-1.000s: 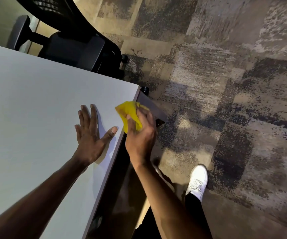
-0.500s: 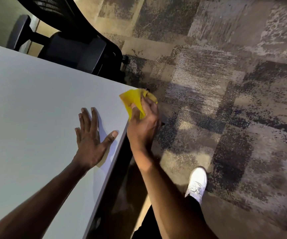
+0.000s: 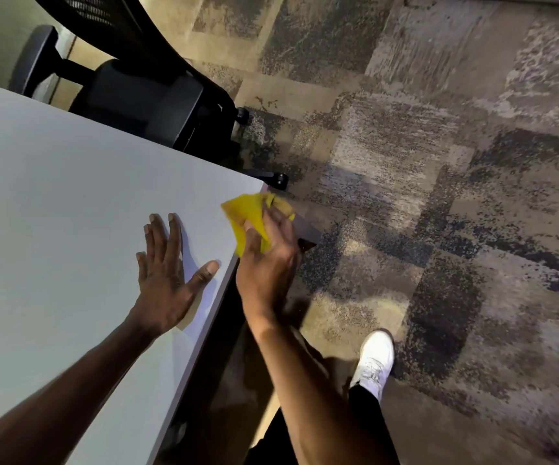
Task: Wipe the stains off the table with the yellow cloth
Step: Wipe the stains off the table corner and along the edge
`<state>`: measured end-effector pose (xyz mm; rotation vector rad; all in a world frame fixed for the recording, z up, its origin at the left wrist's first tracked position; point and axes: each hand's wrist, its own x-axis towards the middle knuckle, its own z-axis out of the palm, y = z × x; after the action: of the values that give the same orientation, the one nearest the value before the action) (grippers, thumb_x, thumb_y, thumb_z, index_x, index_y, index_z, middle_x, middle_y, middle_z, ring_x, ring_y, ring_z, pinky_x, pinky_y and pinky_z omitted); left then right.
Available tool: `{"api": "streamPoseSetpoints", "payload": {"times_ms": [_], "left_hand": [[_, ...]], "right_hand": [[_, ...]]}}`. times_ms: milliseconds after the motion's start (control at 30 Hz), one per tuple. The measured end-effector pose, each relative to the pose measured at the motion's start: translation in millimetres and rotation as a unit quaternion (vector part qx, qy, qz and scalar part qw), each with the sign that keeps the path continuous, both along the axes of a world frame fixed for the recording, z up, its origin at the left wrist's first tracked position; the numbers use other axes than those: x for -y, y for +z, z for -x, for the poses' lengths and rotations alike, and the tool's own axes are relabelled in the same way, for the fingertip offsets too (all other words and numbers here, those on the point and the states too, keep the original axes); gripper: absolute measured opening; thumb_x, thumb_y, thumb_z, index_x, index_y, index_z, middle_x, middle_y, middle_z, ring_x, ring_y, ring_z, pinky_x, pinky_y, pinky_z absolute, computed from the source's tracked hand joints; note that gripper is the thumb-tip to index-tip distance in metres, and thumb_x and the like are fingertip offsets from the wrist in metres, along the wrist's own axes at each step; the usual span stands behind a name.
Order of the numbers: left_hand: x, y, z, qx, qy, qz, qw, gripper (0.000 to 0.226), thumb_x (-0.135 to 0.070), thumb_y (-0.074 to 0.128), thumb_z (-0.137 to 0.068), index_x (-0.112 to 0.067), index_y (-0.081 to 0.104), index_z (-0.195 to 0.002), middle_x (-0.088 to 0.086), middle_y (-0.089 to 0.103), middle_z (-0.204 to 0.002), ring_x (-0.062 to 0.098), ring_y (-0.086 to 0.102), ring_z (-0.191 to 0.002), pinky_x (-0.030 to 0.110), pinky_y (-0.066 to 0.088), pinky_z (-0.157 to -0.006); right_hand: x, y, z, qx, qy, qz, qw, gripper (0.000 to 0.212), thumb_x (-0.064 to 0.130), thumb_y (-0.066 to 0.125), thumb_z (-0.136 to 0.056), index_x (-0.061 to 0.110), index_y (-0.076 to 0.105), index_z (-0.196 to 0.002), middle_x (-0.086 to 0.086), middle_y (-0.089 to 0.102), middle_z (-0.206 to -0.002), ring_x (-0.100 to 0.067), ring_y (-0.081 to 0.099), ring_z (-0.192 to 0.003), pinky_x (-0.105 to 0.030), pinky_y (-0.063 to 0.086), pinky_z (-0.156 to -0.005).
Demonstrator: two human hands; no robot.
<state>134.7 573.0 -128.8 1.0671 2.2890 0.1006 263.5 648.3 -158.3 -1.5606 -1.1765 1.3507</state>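
Yellow cloth [image 3: 249, 214]: bunched and clamped in the right hand [image 3: 266, 263], pressed at the desk's corner edge, just ahead of that hand's knuckles.
Left hand [image 3: 167, 280]: laid flat on the desk [image 3: 70, 213], fingers spread, nothing held, just beside the right hand.
Office chair [image 3: 144, 92]: seen beyond both hands, behind the desk.
White shoe [image 3: 374, 359]: seen on the carpet [image 3: 439, 196], behind the right hand.

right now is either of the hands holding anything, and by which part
The right hand grips the yellow cloth by its bunched near end, at the table corner. The left hand holds nothing; it lies flat on the tabletop.
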Motion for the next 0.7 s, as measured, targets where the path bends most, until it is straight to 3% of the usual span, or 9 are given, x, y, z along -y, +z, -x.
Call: {"api": "streamPoseSetpoints", "payload": {"times_ms": [100, 167, 200, 300, 433, 500, 567, 600, 700], "left_hand": [[-1.1, -0.8, 1.1, -0.010, 0.000, -0.001, 1.000, 0.123, -0.089, 0.034, -0.073, -0.033, -0.017, -0.170, -0.005, -0.031, -0.177, 0.016, -0.028, -0.164, 0.056, -0.009, -0.134], [-1.5, -0.9, -0.2, -0.012, 0.001, 0.003, 1.000, 0.122, -0.088, 0.034, -0.074, -0.033, -0.016, -0.170, -0.005, -0.030, -0.178, 0.016, -0.028, -0.165, 0.056, -0.009, -0.134], [-1.3, -1.4, -0.3, -0.012, 0.002, 0.001, 1.000, 0.121, -0.088, 0.035, -0.075, -0.033, -0.016, -0.170, -0.005, -0.030, -0.178, 0.016, -0.028, -0.165, 0.056, -0.009, -0.134], [-2.7, -1.7, -0.7, -0.018, 0.005, -0.002, 1.000, 0.116, -0.082, 0.043, -0.082, -0.032, -0.015, -0.170, -0.004, -0.028, -0.178, 0.018, -0.026, -0.165, 0.059, -0.007, -0.135], [-2.6, -1.2, -1.2, -0.025, -0.002, 0.002, 1.000, 0.136, -0.106, 0.025, -0.067, -0.029, -0.016, -0.171, 0.000, -0.028, -0.179, 0.022, -0.024, -0.166, 0.058, -0.006, -0.133], [0.2, -2.2, 0.7, -0.031, -0.006, -0.006, 0.999, 0.137, -0.110, 0.014, -0.065, -0.029, -0.017, -0.171, -0.001, -0.028, -0.179, 0.021, -0.024, -0.166, 0.058, -0.006, -0.133], [3.1, -4.4, 3.5, -0.031, -0.012, -0.013, 0.999, 0.131, -0.108, 0.015, -0.069, -0.031, -0.017, -0.170, -0.003, -0.030, -0.178, 0.020, -0.026, -0.166, 0.059, -0.006, -0.134], [4.1, -6.0, 5.2, -0.031, -0.019, -0.016, 0.999, 0.129, -0.107, 0.015, -0.070, -0.032, -0.018, -0.170, -0.004, -0.031, -0.177, 0.019, -0.027, -0.165, 0.059, -0.006, -0.134], [7.5, -11.3, 10.1, -0.034, -0.032, -0.027, 0.999, 0.126, -0.105, 0.017, -0.074, -0.032, -0.018, -0.170, -0.003, -0.032, -0.177, 0.020, -0.029, -0.165, 0.060, -0.006, -0.134]], "right_hand": [[27.1, -1.6, -5.8, -0.008, 0.014, -0.012, 1.000, 0.040, 0.006, 0.071, -0.098, 0.008, 0.069, -0.138, -0.011, 0.068, -0.137, -0.022, 0.064, -0.129, -0.013, 0.046, -0.107], [19.3, -5.1, -5.8, -0.011, 0.009, -0.002, 1.000, 0.039, 0.006, 0.070, -0.098, 0.008, 0.069, -0.137, -0.012, 0.068, -0.138, -0.018, 0.063, -0.129, -0.004, 0.041, -0.106], [9.4, -5.5, -3.9, -0.016, 0.002, 0.010, 1.000, 0.039, 0.007, 0.070, -0.099, 0.009, 0.069, -0.138, -0.011, 0.067, -0.139, -0.017, 0.062, -0.130, -0.009, 0.044, -0.108], [-28.2, -5.1, 4.8, -0.008, -0.032, 0.032, 0.999, 0.040, 0.010, 0.070, -0.099, 0.011, 0.069, -0.138, -0.009, 0.068, -0.139, -0.026, 0.062, -0.132, -0.044, 0.049, -0.113], [-36.0, -0.4, 4.8, -0.010, -0.019, 0.022, 1.000, 0.041, 0.009, 0.068, -0.100, 0.009, 0.066, -0.141, -0.011, 0.066, -0.141, -0.029, 0.061, -0.133, -0.050, 0.050, -0.111], [-12.2, 2.6, -1.0, -0.025, 0.003, 0.009, 1.000, 0.042, 0.007, 0.069, -0.100, 0.008, 0.065, -0.142, -0.012, 0.064, -0.140, -0.022, 0.062, -0.129, -0.034, 0.055, -0.107], [18.3, 6.8, -7.9, -0.013, 0.015, -0.015, 1.000, 0.039, 0.004, 0.073, -0.097, 0.005, 0.070, -0.135, -0.016, 0.066, -0.135, -0.015, 0.064, -0.120, -0.003, 0.044, -0.102], [30.8, 7.4, -9.7, -0.005, 0.016, -0.019, 1.000, 0.036, 0.002, 0.075, -0.094, 0.003, 0.073, -0.130, -0.018, 0.069, -0.131, -0.018, 0.066, -0.118, 0.004, 0.038, -0.099], [36.1, 3.4, -8.8, -0.024, 0.015, 0.006, 1.000, 0.031, -0.001, 0.075, -0.093, 0.000, 0.076, -0.124, -0.018, 0.072, -0.126, -0.031, 0.069, -0.119, -0.009, 0.046, -0.103]]}}
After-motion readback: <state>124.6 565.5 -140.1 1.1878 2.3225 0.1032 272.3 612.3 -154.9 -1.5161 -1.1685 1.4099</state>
